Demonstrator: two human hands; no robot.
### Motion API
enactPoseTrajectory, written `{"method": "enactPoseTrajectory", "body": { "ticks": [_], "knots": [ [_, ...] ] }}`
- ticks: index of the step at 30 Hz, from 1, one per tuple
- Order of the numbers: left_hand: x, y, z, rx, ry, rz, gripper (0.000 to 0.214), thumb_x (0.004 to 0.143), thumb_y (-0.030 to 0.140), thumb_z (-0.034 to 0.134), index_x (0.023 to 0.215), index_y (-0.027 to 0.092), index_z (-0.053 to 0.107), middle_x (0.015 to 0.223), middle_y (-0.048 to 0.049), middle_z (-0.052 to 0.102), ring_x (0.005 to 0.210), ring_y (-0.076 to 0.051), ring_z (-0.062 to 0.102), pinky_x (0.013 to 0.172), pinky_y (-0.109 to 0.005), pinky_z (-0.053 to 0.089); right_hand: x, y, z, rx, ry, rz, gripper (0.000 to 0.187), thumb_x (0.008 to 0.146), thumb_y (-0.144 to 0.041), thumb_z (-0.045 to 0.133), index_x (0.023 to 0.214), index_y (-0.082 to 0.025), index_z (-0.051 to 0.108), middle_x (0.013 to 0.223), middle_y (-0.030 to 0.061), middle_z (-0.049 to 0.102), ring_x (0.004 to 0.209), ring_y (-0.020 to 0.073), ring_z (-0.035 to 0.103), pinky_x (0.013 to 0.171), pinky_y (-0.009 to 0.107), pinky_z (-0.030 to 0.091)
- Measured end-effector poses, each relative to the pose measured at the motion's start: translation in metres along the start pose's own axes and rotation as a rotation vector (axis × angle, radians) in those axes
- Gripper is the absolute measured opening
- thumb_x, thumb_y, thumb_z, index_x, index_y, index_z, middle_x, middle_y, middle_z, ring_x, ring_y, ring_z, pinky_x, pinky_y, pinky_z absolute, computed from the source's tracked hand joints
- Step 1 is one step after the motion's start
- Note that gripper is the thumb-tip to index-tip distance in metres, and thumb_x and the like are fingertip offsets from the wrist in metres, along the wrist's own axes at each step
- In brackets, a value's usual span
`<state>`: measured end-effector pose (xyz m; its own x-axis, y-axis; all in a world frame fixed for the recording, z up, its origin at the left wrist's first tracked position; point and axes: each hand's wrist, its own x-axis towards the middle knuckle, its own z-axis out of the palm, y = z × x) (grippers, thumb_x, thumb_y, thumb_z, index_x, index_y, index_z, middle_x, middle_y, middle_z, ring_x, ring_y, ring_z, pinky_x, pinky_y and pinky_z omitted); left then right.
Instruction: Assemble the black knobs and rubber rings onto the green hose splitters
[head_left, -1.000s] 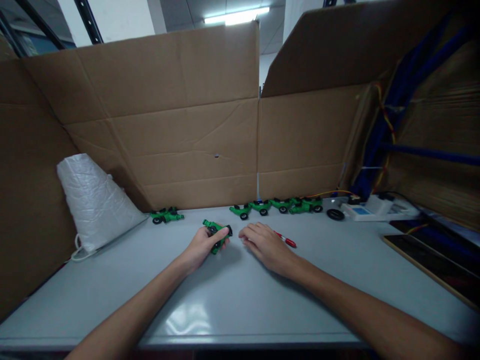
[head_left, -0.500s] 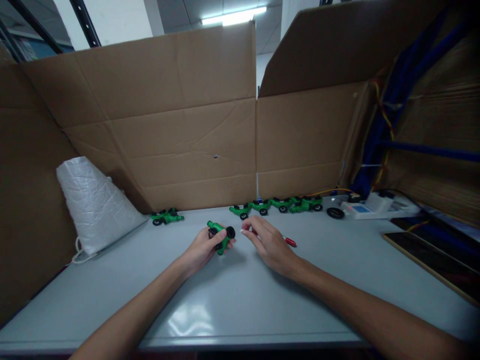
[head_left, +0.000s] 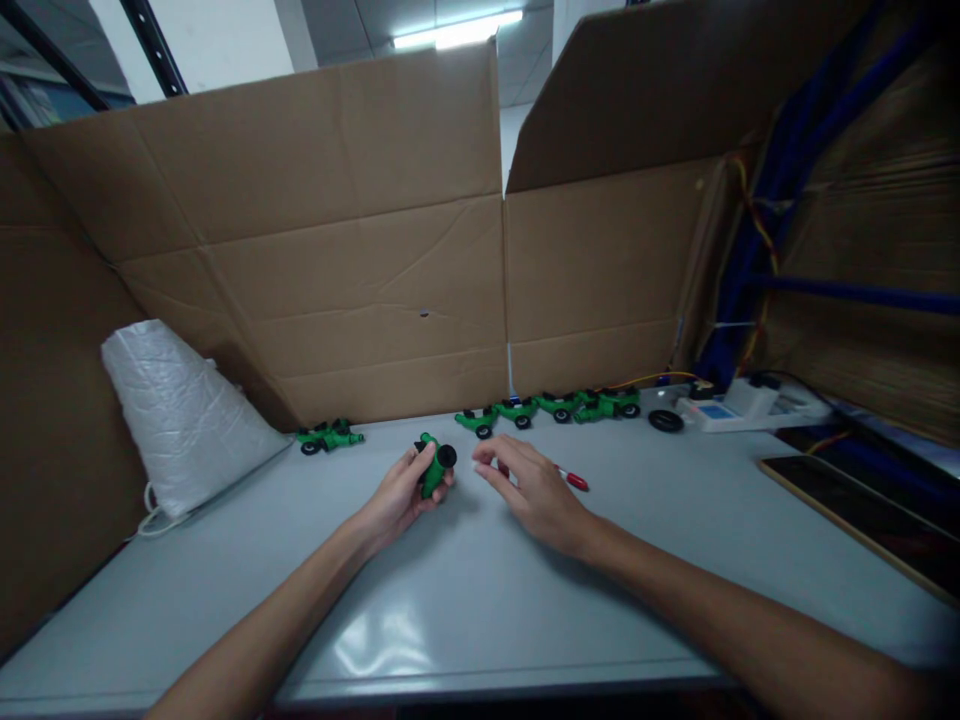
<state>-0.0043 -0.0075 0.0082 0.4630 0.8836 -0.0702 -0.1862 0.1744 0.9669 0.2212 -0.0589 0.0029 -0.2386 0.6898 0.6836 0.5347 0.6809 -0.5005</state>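
Observation:
My left hand (head_left: 397,497) is closed around a green toy car (head_left: 433,478) with black wheels, held above the grey table. One black wheel faces the gap between my hands. My right hand (head_left: 529,488) hovers just to the right of the car, not touching it. Its thumb and forefinger are drawn together in a pinch; whatever they hold is too small to make out. Beyond that hand lies a red-and-white pen (head_left: 576,481), partly hidden by it.
Several green toy cars (head_left: 556,406) stand along the cardboard wall (head_left: 375,270), and another green car (head_left: 330,437) is at back left beside a silvery bag (head_left: 187,420). At right are a black ring (head_left: 665,421), a white power strip (head_left: 795,412) and a dark flat panel (head_left: 862,515).
My left hand has turned the toy car, so its wheel points more toward me. My right hand has shifted slightly left, and the whole view has swung a little.

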Motion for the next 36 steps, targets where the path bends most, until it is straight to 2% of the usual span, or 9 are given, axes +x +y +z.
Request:
{"method": "enactPoseTrajectory", "body": {
  "ticks": [2, 5, 10, 15, 20, 25, 29, 36],
  "knots": [
    [0.001, -0.002, -0.001, 0.066, -0.005, -0.003, 0.052, 0.09, 0.064, 0.077, 0.1, 0.015, 0.061, 0.086, -0.0053, 0.068, 0.057, -0.008, 0.057, 0.046, -0.018, 0.03, 0.0, 0.001, 0.001, 0.021, -0.003, 0.028, 0.006, 0.109, -0.022, 0.057, 0.109, -0.024, 0.063, 0.101, 0.0039, 0.072, 0.093, 0.0232, 0.067, 0.087, 0.038, 0.049],
    [0.003, -0.006, -0.002, 0.133, 0.006, 0.017, 0.052, 0.089, 0.064, 0.078, 0.101, 0.015, 0.062, 0.088, -0.0051, 0.068, 0.061, -0.011, 0.062, 0.048, -0.019, 0.035, 0.0, 0.002, 0.002, 0.049, -0.008, 0.044, 0.006, 0.108, -0.022, 0.058, 0.108, -0.024, 0.063, 0.101, 0.004, 0.072, 0.092, 0.023, 0.067, 0.088, 0.038, 0.05],
    [0.006, -0.012, -0.005, 0.214, -0.044, 0.101, 0.049, 0.091, 0.062, 0.076, 0.097, 0.014, 0.068, 0.084, -0.0039, 0.066, 0.073, -0.015, 0.061, 0.064, -0.024, 0.045, 0.0, 0.0, 0.001, 0.044, -0.009, 0.043, 0.008, 0.108, -0.022, 0.056, 0.106, -0.024, 0.063, 0.099, 0.0039, 0.072, 0.09, 0.0225, 0.067, 0.089, 0.039, 0.05],
    [0.007, -0.01, -0.005, 0.234, -0.048, 0.139, 0.051, 0.092, 0.064, 0.074, 0.096, 0.013, 0.07, 0.087, -0.0057, 0.071, 0.082, -0.019, 0.063, 0.078, -0.028, 0.047, -0.001, -0.004, -0.001, 0.049, -0.008, 0.033, 0.008, 0.109, -0.022, 0.056, 0.104, -0.024, 0.062, 0.096, 0.0029, 0.068, 0.086, 0.0214, 0.064, 0.086, 0.037, 0.049],
    [0.006, -0.009, -0.003, 0.197, -0.018, 0.122, 0.052, 0.091, 0.064, 0.076, 0.102, 0.014, 0.069, 0.091, -0.0085, 0.074, 0.085, -0.021, 0.068, 0.081, -0.031, 0.051, -0.002, -0.002, 0.0, 0.078, 0.008, 0.012, 0.007, 0.109, -0.023, 0.057, 0.103, -0.024, 0.062, 0.096, 0.0025, 0.064, 0.088, 0.0213, 0.062, 0.085, 0.036, 0.048],
    [0.003, -0.01, -0.002, 0.162, -0.021, 0.091, 0.052, 0.091, 0.059, 0.078, 0.116, 0.015, 0.066, 0.107, -0.0105, 0.074, 0.09, -0.022, 0.072, 0.087, -0.035, 0.057, -0.002, -0.002, 0.0, 0.092, 0.02, 0.022, 0.006, 0.108, -0.023, 0.058, 0.103, -0.024, 0.062, 0.094, 0.0024, 0.066, 0.086, 0.0214, 0.062, 0.084, 0.037, 0.049],
    [0.002, -0.01, 0.001, 0.157, -0.007, 0.117, 0.059, 0.088, 0.058, 0.082, 0.126, 0.016, 0.064, 0.112, -0.0095, 0.072, 0.094, -0.021, 0.07, 0.085, -0.033, 0.058, -0.002, -0.005, -0.001, 0.093, 0.013, 0.005, 0.007, 0.108, -0.023, 0.059, 0.104, -0.025, 0.063, 0.095, 0.003, 0.067, 0.088, 0.0221, 0.063, 0.084, 0.038, 0.049],
    [-0.001, -0.011, 0.004, 0.237, 0.024, 0.166, 0.061, 0.085, 0.059, 0.084, 0.125, 0.017, 0.069, 0.098, -0.0045, 0.069, 0.085, -0.017, 0.063, 0.077, -0.026, 0.051, -0.005, -0.005, 0.002, 0.073, -0.031, -0.056, 0.009, 0.108, -0.024, 0.059, 0.106, -0.025, 0.067, 0.103, 0.006, 0.069, 0.099, 0.0257, 0.064, 0.087, 0.04, 0.051]
  ]
}}
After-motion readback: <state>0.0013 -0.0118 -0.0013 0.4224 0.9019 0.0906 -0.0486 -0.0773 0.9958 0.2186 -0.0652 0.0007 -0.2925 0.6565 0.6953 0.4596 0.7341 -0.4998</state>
